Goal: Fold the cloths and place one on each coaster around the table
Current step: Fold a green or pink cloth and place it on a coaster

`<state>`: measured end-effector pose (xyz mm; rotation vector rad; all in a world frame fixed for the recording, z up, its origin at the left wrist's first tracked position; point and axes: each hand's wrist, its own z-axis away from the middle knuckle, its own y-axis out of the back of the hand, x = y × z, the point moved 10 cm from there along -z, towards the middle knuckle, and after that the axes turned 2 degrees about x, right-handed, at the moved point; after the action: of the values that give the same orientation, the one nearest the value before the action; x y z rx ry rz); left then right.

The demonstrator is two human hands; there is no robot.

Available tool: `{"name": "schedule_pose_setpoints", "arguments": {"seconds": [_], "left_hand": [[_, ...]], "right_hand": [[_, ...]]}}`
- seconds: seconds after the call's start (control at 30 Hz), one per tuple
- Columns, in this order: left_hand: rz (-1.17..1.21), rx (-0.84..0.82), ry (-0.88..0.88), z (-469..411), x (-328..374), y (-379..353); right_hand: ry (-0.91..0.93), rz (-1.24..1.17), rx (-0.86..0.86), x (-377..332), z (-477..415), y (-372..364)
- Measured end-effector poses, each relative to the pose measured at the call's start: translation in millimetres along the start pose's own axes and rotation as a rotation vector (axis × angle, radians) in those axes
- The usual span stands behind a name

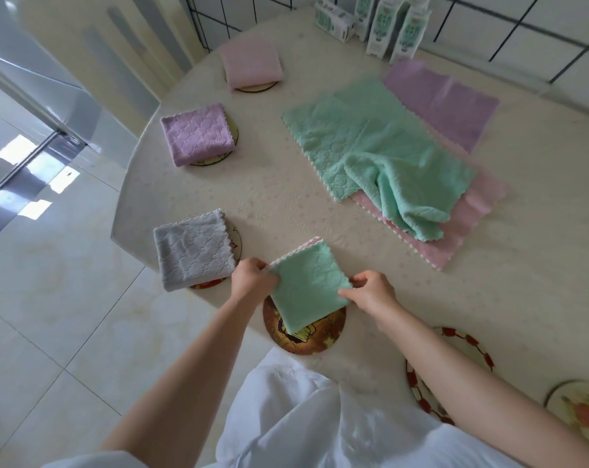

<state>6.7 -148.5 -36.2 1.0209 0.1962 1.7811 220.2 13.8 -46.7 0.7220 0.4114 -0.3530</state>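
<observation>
Head camera, looking down at a round table (286,197) with a cream cloth cover. A person's two bare forearms reach in from the bottom. The left hand (252,280) has its fingers curled closed, pinching the left corner of a folded green cloth (308,282). The right hand (372,293) is likewise closed in a pinch on the cloth's right corner. The folded square stretches between the two hands, turned like a diamond, its lower tip resting over a brown patterned coaster (304,332) at the near table edge.

To the left, a folded grey cloth (193,255) sits on a coaster, just beside the left hand. Farther along the edge a folded purple cloth (196,133) and a folded pink cloth (250,62) each cover a coaster.

In the middle of the table, well apart from the hands, lies a pile of unfolded cloths (404,150): green on top, pink and purple beneath.

To the right, bare coasters with a red-dotted rim (482,356) and a fruit picture (580,410) lie under and beyond the right forearm. White cartons (384,25) stand at the far edge.
</observation>
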Motion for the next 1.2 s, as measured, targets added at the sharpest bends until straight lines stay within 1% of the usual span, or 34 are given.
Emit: {"name": "schedule_pose_setpoints", "arguments": {"seconds": [0.1,0.2,0.3,0.37,0.43,0.5,0.53,0.6,0.63,0.67,0.7,0.73,0.8,0.87,1.0,1.2], "left_hand": [[0.188,-0.057,0.000,7.1,-1.7,2.1],[0.417,-0.143,0.038,17.9,-12.3,0.9],[0.467,-0.139,0.007,25.9,-27.3,1.4],[0.452,-0.088,-0.012,29.0,-38.7,1.7],[0.300,0.031,-0.085,28.7,-44.9,5.2],[0.088,0.165,-0.221,33.2,-39.1,10.3],[-0.024,0.219,-0.322,38.7,-31.9,10.8],[-0.316,0.297,-0.589,56.5,-11.3,2.8],[-0.439,0.312,-0.735,67.9,-2.3,-5.6],[-0.518,0.289,-0.871,79.3,4.3,-16.3],[-0.565,0.236,-0.977,88.9,6.1,-27.9],[-0.610,0.172,-1.042,94.1,3.1,-39.6],[-0.725,0.073,-1.071,95.1,-9.9,-57.2],[-0.802,0.024,-1.032,90.2,-21.7,-63.3],[-0.845,-0.027,-1.002,85.4,-22.9,-63.5],[-0.899,-0.110,-1.070,75.8,-1.9,-59.3]], "right_hand": [[-0.015,-0.179,-0.079,6.0,4.3,-2.6],[-0.002,-0.262,-0.174,11.1,17.6,-2.3],[0.032,-0.273,-0.240,21.0,31.9,-6.0],[0.041,-0.270,-0.258,31.0,35.4,-13.4],[0.072,-0.253,-0.227,37.4,34.8,-18.1],[0.170,-0.143,-0.133,35.9,31.4,-14.8],[0.222,-0.078,-0.085,33.6,31.0,-12.1],[0.315,0.019,-0.035,28.2,32.9,-9.8],[0.372,0.066,-0.022,25.2,34.6,-10.3],[0.440,0.113,-0.004,21.2,37.2,-10.7],[0.505,0.161,0.015,17.8,39.8,-11.2],[0.553,0.201,0.027,15.3,42.3,-11.8],[0.590,0.263,0.021,13.3,45.7,-14.7],[0.596,0.312,0.001,13.1,46.1,-19.9],[0.581,0.375,-0.014,14.7,41.4,-25.4],[0.545,0.370,-0.049,12.3,31.3,-23.7]]}}
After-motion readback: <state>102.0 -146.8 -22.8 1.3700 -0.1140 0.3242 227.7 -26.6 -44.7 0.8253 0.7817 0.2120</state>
